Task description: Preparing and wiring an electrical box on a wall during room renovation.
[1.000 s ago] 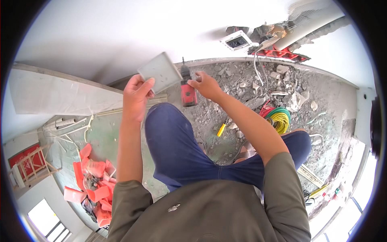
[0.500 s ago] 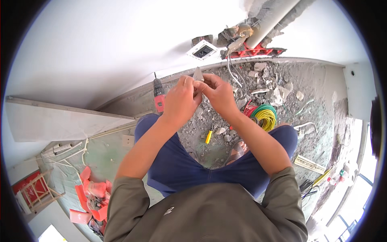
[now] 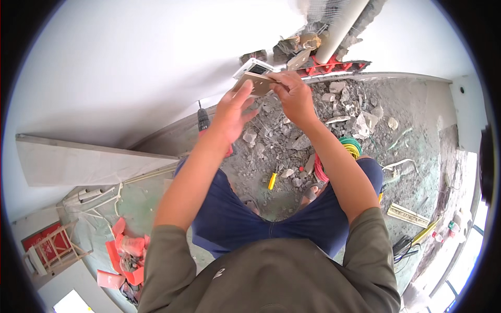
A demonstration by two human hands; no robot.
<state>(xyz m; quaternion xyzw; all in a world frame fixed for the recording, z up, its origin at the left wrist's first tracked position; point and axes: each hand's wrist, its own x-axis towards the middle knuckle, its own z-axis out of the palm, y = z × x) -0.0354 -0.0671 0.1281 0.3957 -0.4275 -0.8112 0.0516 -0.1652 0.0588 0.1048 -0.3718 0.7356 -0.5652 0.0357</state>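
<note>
A flat plate [image 3: 259,84] with small holes is raised just below a white wall box [image 3: 246,68]. My right hand [image 3: 296,101] is closed on its right part, thumb and fingers at the edge. My left hand [image 3: 234,115] is at the plate's left side with fingers spread, one seeming to lie against it. A drill [image 3: 203,119] with a black front and red body is beside the wall, partly hidden by my left arm.
Broken rubble [image 3: 360,125] surrounds green, yellow and red wire coils [image 3: 350,146] and a yellow-handled tool [image 3: 272,181]. A white pipe [image 3: 339,28] runs down the broken wall. A pale board [image 3: 83,159] lies left; orange-red scraps [image 3: 125,250] lie lower left.
Both hands and the plate have moved up toward the wall box. The plate has turned to show its holed face, and my left hand's fingers have spread from their earlier grip.
</note>
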